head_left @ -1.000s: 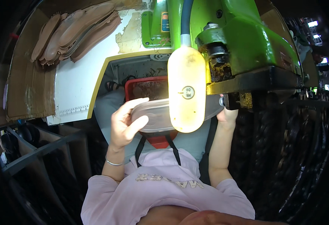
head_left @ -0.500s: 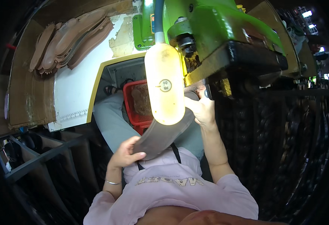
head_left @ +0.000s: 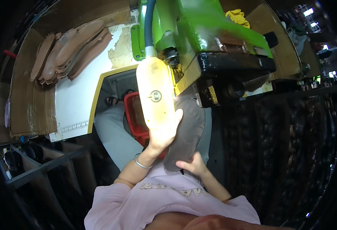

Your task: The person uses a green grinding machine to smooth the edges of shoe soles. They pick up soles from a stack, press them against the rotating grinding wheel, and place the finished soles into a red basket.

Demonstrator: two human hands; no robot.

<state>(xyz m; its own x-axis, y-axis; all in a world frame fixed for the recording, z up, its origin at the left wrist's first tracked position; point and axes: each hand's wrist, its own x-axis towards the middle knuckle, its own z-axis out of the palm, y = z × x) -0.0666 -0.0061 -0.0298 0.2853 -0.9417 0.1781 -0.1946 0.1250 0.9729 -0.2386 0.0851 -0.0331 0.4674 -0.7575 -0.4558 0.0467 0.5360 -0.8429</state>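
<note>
In the middle of the frame the person holds a dark grey shoe sole (head_left: 185,134) up under the green machine (head_left: 210,34) that fills the upper centre. The sole stands nearly on end, its upper tip close to the black underside of the machine and its lower end near the person's chest. The left hand (head_left: 162,136) grips the sole along its left edge, fingers spread up its face, with a silver bangle (head_left: 139,163) at the wrist. The right hand (head_left: 191,165) clasps the sole's lower end from beneath, thumb and fingers curled around the rim.

A pale yellow translucent guard (head_left: 155,92) hangs from the machine just left of the sole and partly covers the left hand. Behind it, lower down, sits a red crate (head_left: 132,111), with the person's grey trouser leg (head_left: 113,138) beside it. In the upper left a stack of brown soles (head_left: 66,50) lies on a cardboard sheet (head_left: 26,99), next to a white board (head_left: 76,96). A yellow cloth (head_left: 237,16) rests on top of the machine at the upper right.
</note>
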